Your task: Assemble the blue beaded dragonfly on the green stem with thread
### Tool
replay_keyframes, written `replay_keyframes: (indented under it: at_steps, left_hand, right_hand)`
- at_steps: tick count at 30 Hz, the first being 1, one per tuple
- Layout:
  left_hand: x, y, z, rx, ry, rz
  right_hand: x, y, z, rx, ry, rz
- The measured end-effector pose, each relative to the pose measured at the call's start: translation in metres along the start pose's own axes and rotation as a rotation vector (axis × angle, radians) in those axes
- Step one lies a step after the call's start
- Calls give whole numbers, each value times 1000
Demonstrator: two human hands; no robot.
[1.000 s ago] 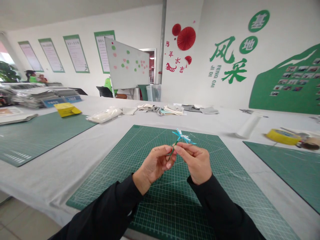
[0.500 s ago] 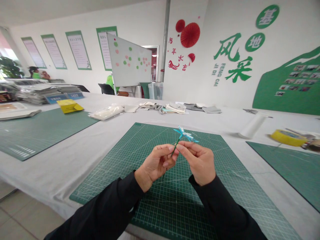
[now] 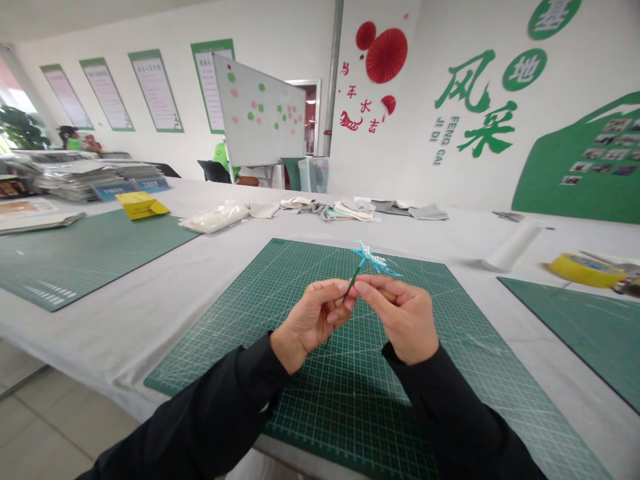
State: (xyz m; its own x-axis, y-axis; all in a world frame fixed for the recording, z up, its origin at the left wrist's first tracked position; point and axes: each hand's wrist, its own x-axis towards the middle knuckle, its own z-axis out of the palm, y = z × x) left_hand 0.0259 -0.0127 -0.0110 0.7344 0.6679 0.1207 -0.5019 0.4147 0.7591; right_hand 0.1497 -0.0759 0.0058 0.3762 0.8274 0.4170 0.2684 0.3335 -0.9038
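The left hand [image 3: 313,317] and the right hand [image 3: 404,321] were held above the middle of the green cutting mat [image 3: 240,300], with their fingertips almost touching. Between them stood a small beaded wire ornament [image 3: 373,260], made of turquoise strands and tiny white beads on a thin dark green stem [image 3: 354,280]. The ornament was directly over the far half of the cutting mat, not touching it, and its stem tilted up and to the right.

The left fingers [image 3: 336,301] were curled and pressed together, pinching the lower stem. The right fingers [image 3: 373,288] were also pressed together, pinching the stem just below the beaded head. The exact contact points were hidden by the fingertips. Black sleeves [image 3: 210,407] covered both forearms.

The cutting mat lay on a table [image 3: 110,333] covered in white cloth. A second green mat [image 3: 85,260] lay to the left of the cutting mat, and a third [image 3: 575,327] to its right. A white paper roll [image 3: 513,245] and a yellow tape roll [image 3: 583,270] lay beyond its right corner. Folded fabric pieces [image 3: 350,211] and a white plastic packet [image 3: 215,218] lay beyond its far edge.
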Motion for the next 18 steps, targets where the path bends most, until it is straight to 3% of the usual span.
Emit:
replay_keyframes:
  at_steps: [18]
  left_hand:
    - [-1,1,5,93,48,51]
  right_hand:
    - [0,-1,-1,-43,22,-22]
